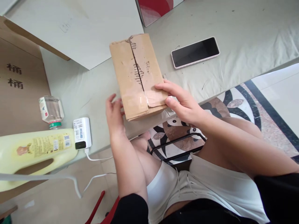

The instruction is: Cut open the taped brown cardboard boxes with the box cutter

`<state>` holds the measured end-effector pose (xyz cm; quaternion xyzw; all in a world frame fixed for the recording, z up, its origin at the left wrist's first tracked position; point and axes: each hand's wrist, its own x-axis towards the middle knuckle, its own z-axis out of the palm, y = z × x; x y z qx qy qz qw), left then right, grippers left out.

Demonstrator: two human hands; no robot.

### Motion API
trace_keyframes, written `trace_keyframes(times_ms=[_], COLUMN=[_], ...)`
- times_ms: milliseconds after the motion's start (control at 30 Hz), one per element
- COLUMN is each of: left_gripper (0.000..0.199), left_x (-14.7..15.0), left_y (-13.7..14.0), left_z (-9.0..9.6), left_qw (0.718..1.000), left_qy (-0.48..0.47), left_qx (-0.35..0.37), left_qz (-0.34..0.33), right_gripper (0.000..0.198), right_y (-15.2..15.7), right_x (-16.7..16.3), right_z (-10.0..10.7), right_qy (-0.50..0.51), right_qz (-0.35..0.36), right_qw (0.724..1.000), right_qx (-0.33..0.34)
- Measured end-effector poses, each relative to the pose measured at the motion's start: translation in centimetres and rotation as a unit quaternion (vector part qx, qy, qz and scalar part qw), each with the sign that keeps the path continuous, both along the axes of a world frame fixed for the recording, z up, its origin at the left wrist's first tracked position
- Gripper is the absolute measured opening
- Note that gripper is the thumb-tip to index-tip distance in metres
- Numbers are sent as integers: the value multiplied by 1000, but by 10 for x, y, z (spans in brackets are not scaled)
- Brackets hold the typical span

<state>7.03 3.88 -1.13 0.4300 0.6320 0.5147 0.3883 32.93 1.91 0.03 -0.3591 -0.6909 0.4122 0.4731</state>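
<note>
A brown cardboard box (126,74) sits on the cloth-covered table in front of me, its top flaps meeting along a dark, torn-looking seam with clear tape near the front. My right hand (184,104) is closed on the near right corner of the box, fingers on the top and thumb by the front edge. By the left side of the box is my left hand (115,116), its fingers bent and apart. Some of its fingertips lie close against the box's side, and whether they touch it is hard to see.
A phone (195,52) lies face up to the right. White board or box (93,28) stands behind. On the left are a clear bottle (51,109), a white power bank (82,132) with a cable, and a yellow jug (39,149). The table edge (210,97) runs before my knees.
</note>
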Motion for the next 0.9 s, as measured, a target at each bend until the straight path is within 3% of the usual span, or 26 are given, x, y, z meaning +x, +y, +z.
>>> trace_keyframes(times_ms=[100,200,333,533,633,700,800,900], left_gripper=[51,51,48,40,34,32,34,42], left_x=[4,6,3,-5,-8,-9,-9,-6], left_y=[-1,-2,1,5,6,6,5,3], left_z=[6,6,0,-4,-6,-7,-6,-2], left_qw=[981,951,933,933,930,929,931,938], left_qy=[-13,34,80,93,85,85,102,135], left_qx=[191,296,301,305,312,314,305,281], left_qz=[21,-87,-178,-168,-171,-176,-171,-152], right_gripper=[48,51,55,52,46,46,53,59], right_y=[-1,-2,-5,-3,5,9,13,13], right_x=[-4,-7,-10,-10,-3,1,1,-5], right_z=[-1,0,0,1,2,2,2,3], right_qy=[-33,-76,-134,-159,-240,-347,-471,-518], right_qz=[46,55,-17,-83,-155,-185,-137,-95], right_qw=[998,996,990,979,958,915,856,834], right_qx=[-3,1,51,93,5,-87,-164,-162])
